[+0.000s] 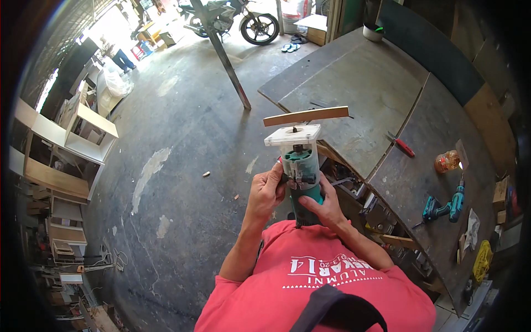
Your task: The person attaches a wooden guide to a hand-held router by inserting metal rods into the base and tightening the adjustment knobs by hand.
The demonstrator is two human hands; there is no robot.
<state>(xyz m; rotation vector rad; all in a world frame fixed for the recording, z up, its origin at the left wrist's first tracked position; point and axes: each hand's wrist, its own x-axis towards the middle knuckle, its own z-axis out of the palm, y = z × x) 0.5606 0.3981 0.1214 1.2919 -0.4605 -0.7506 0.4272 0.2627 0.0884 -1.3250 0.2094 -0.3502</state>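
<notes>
A teal trim router [307, 202] with a clear plastic base [293, 134] is held upside down in front of my chest. The base faces up, and a dark bit tip shows at its centre hole. My left hand [266, 193] is closed at the clear housing's side, with thumb and fingers at a dark knob there. My right hand [325, 205] wraps round the teal motor body, its thumb lying across the front. Just beyond the base is a narrow wooden strip [306, 115]; what supports it is hard to tell.
A grey worktable [354, 83] stands to the right, with a cordless drill [445, 207], a jar [447, 161] and a red-handled tool [404, 147]. A slanted metal post [224, 61] rises ahead. Beyond are a motorcycle [243, 22] and a person [119, 58]. Wooden cabinet parts [58, 174] line the left.
</notes>
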